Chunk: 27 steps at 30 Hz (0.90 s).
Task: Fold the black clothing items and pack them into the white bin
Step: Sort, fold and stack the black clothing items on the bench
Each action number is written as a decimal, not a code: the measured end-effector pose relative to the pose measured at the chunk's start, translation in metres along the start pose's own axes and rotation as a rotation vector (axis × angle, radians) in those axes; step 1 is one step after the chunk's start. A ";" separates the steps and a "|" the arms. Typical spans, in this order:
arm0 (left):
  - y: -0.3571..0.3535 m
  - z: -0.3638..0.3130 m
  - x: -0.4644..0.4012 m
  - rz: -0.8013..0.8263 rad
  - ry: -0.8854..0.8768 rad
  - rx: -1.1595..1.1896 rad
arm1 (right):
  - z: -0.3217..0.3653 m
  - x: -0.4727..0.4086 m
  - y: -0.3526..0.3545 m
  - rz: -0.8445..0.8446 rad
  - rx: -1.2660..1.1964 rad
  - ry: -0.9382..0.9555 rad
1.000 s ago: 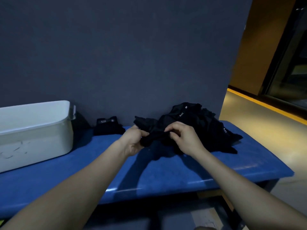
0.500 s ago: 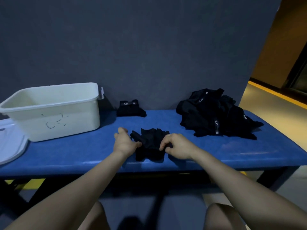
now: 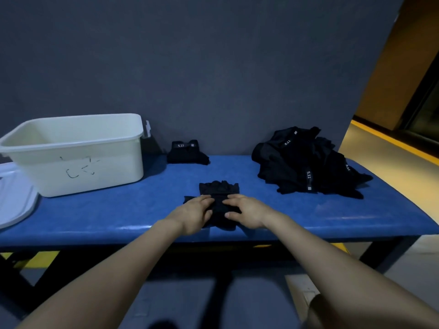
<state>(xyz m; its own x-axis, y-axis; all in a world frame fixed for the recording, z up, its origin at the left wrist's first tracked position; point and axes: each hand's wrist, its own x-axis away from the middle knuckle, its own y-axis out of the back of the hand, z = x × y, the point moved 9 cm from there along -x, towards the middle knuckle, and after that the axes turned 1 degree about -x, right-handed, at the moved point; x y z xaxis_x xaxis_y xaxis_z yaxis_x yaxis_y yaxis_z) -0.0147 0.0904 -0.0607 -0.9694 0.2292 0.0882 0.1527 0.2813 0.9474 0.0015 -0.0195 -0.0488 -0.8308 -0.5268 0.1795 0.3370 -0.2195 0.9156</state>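
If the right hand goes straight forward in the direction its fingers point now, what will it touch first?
The right hand points up-left across the garment it presses on the bench. Past the cloth the bench looks bare, so it would probably next meet the folded item by the wall; depth is uncertain.

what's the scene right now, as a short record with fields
surface: blue bench
white bin: on the bench's left end, nothing visible inside
garment in work: flat on the bench, front middle
left hand: presses on the garment's left side
right hand: presses on its right side
folded item: at the back, beside the bin
unfolded pile: on the right
white lid: far left
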 end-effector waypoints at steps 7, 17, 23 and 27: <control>0.050 -0.020 -0.024 -0.259 0.073 -0.076 | -0.021 0.002 0.037 -0.205 -0.118 0.004; 0.067 -0.119 -0.113 -0.253 -0.085 0.291 | -0.145 0.048 0.175 -0.908 -0.151 -0.328; 0.065 -0.157 -0.160 -0.238 -0.140 0.280 | -0.199 0.050 0.196 -0.982 -0.270 -0.460; 0.058 -0.161 -0.180 -0.225 -0.139 0.279 | -0.209 0.025 0.188 -0.894 -0.373 -0.439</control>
<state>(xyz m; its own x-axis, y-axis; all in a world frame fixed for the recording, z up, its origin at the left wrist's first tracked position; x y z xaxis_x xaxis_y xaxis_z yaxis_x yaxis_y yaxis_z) 0.1380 -0.0843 0.0274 -0.9523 0.2514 -0.1733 0.0038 0.5773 0.8165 0.1368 -0.2454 0.0528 -0.9058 0.2765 -0.3211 -0.4220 -0.6572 0.6244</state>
